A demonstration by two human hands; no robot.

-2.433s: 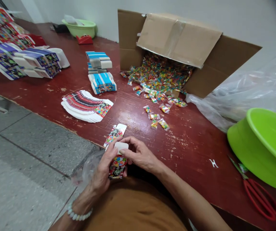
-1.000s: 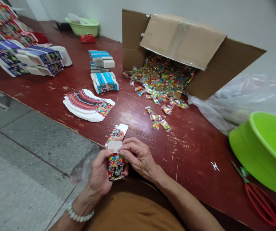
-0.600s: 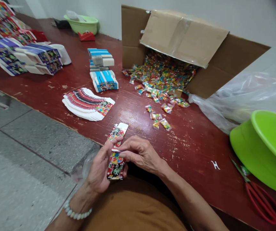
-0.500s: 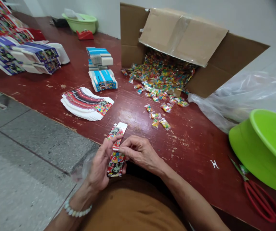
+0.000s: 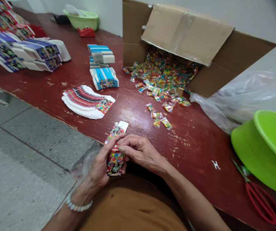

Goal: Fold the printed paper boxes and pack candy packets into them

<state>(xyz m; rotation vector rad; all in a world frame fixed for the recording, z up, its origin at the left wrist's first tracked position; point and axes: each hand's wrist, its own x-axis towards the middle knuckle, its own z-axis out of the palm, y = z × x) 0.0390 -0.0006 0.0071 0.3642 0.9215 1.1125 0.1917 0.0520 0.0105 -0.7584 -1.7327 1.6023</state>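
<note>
Printed carton [image 5: 116, 166] upright in left hand [image 5: 99, 166], fingers wrapped round to steady it; right hand [image 5: 140, 151] half-curled, fingertips pinching its upper end, apparently to work it.

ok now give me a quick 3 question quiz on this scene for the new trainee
1. Which hand wears the white bead bracelet?
2. True or false: the right hand touches the printed red carton.
3. What is spilling out of the tipped cardboard box?

Key: 1. the left hand. 2. True. 3. wrapped sweets.
</note>
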